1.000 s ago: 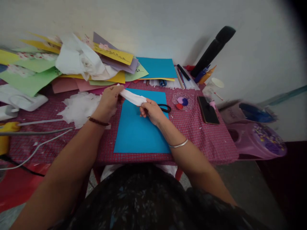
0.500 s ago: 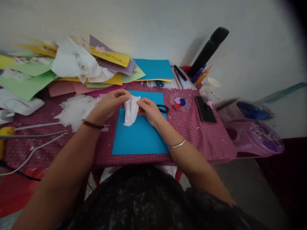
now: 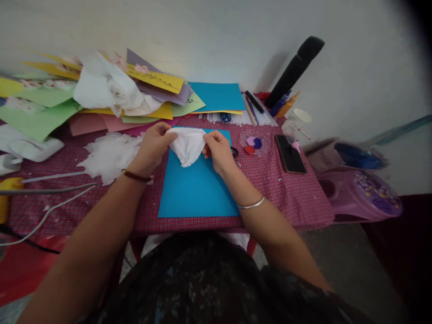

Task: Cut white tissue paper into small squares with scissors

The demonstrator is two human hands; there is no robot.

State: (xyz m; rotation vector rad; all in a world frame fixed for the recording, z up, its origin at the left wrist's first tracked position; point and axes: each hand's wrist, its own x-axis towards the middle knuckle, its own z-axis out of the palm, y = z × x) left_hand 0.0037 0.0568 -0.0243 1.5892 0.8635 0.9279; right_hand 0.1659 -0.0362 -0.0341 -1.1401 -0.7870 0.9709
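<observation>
A thin white tissue (image 3: pixel 187 146) is stretched between my two hands above a blue sheet of paper (image 3: pixel 199 193). My left hand (image 3: pixel 155 146) pinches its upper left corner, and my right hand (image 3: pixel 217 150) pinches the upper right one. Its lower part hangs down, gathered into a narrow crumpled end. Just past my right hand shows part of a black loop (image 3: pixel 234 152), probably a scissors handle, mostly hidden. A palette with pink, blue and red paint (image 3: pixel 253 143) lies to the right.
A pile of coloured cards (image 3: pixel 162 81) fills the back left, with white torn pieces (image 3: pixel 110 155) in front of it. A phone (image 3: pixel 290 154), a white cup (image 3: pixel 299 119) and pens (image 3: pixel 251 108) are on the right. Cables (image 3: pixel 47 216) cross the left edge.
My hands have moved apart, the right one to the right. The tissue has spread from a narrow hanging strip into a wide triangle between them.
</observation>
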